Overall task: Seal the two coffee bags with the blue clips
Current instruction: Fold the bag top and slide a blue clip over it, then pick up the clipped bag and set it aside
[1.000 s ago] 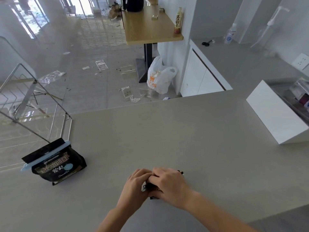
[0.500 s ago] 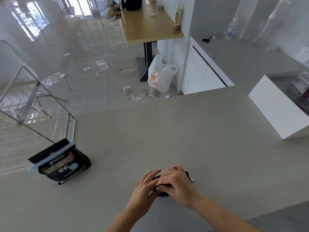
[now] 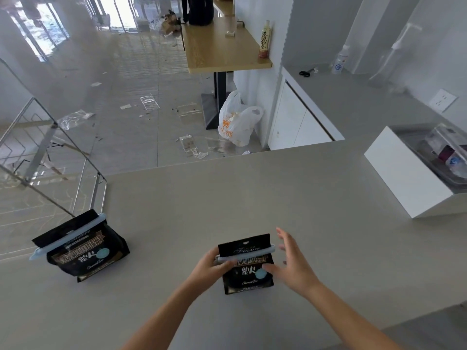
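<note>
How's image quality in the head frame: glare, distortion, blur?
Head view: strong window glare washes out the floor top left; wide-angle bending curves the counter edge; right hand slightly motion-blurred; near coffee bag print readable; lighting soft, shadows faint.

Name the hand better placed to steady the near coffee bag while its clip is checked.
Left. The left hand already grips the near coffee bag at the end of its blue clip, while the right hand is open, fingers spread beside it.
</note>
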Available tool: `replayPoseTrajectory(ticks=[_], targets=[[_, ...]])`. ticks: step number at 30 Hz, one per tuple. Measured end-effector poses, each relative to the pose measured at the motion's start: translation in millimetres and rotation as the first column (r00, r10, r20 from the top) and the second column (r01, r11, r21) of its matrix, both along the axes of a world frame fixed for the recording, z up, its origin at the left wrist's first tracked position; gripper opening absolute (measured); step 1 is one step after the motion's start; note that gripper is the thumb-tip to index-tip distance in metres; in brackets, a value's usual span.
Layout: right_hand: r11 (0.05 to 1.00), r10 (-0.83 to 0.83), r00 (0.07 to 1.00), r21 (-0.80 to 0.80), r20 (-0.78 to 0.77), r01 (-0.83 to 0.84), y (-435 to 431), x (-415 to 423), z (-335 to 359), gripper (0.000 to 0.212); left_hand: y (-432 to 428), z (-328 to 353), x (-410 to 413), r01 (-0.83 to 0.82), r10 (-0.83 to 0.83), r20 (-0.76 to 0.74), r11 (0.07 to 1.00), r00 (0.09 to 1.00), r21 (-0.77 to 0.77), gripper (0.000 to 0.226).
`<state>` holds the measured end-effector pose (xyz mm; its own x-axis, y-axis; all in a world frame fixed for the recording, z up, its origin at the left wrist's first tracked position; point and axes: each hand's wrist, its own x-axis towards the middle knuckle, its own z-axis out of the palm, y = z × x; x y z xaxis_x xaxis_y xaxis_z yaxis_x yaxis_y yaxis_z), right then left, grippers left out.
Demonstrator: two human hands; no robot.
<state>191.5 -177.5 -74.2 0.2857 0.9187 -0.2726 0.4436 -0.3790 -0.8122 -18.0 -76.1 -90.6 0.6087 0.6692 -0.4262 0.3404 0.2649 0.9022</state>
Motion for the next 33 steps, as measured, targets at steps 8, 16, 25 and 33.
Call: replayPoseTrajectory(ticks=[8, 16, 25, 33], targets=[[0.984, -0.155, 0.951, -0.123, -0.268, 0.125, -4.3, -21.8, -35.8, 0.007, -26.2, -10.3, 0.4, -0.147, 0.138, -0.069, 0.979, 0.988, -0.141, 0.043], [0.993, -0.072, 0.948, -0.113, -0.311, 0.038, 17.6, -70.6, -25.1, 0.010, -21.2, -0.9, -49.4, -0.304, 0.292, -0.114, 0.947, 0.950, -0.105, 0.047], [0.964, 0.259, 0.878, 0.047, -0.403, -0.263, 71.9, -173.5, 20.2, 0.029, -1.2, 20.2, -172.1, -0.522, 0.522, -0.022, 0.853, 0.853, 0.008, 0.046], [0.850, 0.493, 0.836, -0.073, -0.240, -0.522, 142.0, -254.4, 25.6, 0.037, -3.8, 20.8, -311.4, -0.659, 0.662, -0.044, 0.749, 0.748, 0.059, 0.046]])
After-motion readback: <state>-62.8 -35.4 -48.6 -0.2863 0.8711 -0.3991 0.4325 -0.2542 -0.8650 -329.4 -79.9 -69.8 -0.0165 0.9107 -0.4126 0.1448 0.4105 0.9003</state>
